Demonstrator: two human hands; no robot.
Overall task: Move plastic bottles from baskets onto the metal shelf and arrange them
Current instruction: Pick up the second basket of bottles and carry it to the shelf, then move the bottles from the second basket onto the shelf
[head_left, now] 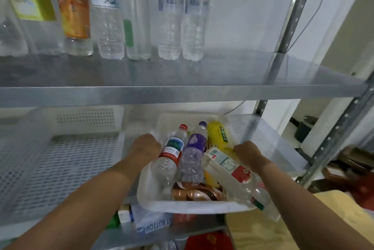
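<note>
Left hand (146, 148) curling at left wall of basket (192, 207), right hand (249, 153) curling at right rim; whether gripping rim or bottle, cannot tell | red-capped bottle (172, 148) lying touching left hand on its right, cap pointing away | loose bottles (194, 148) showing: at least five | standing bottles (105, 17) lining upper shelf (242, 71): seven | baskets: two, second basket (60, 160) sitting leftward.

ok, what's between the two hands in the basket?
Head view: between left hand and right hand lie the red-capped bottle, the purple-labelled bottle and a white-labelled bottle.
</note>
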